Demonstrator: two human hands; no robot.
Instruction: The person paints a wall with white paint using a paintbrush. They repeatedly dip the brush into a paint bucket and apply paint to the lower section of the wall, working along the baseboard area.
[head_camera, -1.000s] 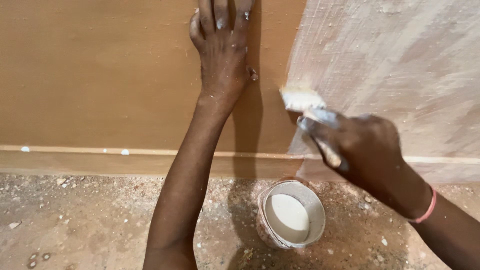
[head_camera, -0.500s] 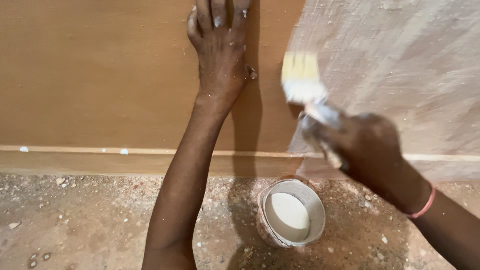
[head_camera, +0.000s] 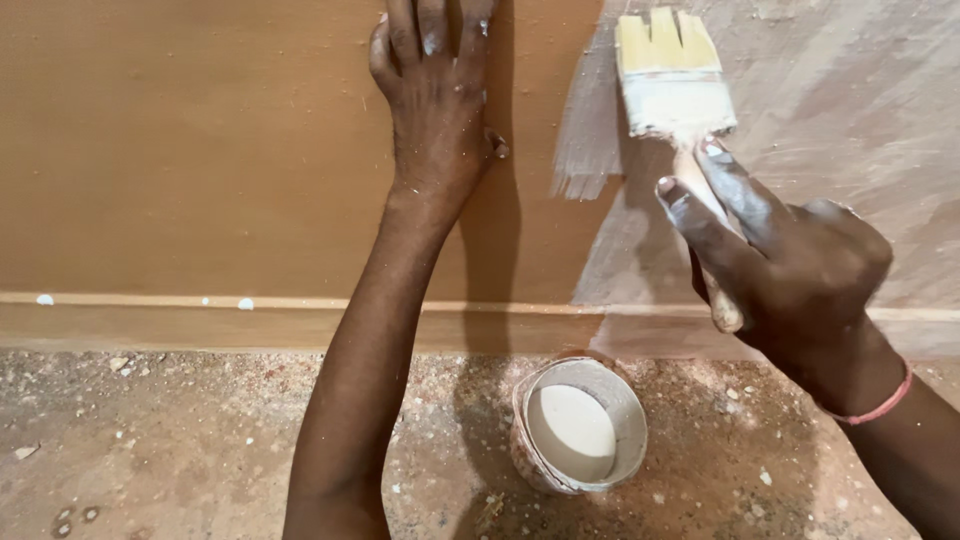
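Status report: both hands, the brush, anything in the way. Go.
Left hand flat on brown board, holding nothing. Right hand in closed grip on paintbrush, bristles against board's whitened part. Paint cup on floor below; nothing blocking.

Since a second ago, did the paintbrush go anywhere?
Yes. The paintbrush in the right hand has gone up the wooden board, farther from the paint pot on the floor, which stayed put. The left hand stayed flat on the board.

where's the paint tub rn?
Head view: the tub sits on the gritty floor at bottom centre, just below the board, between the left forearm and the right hand holding the brush.
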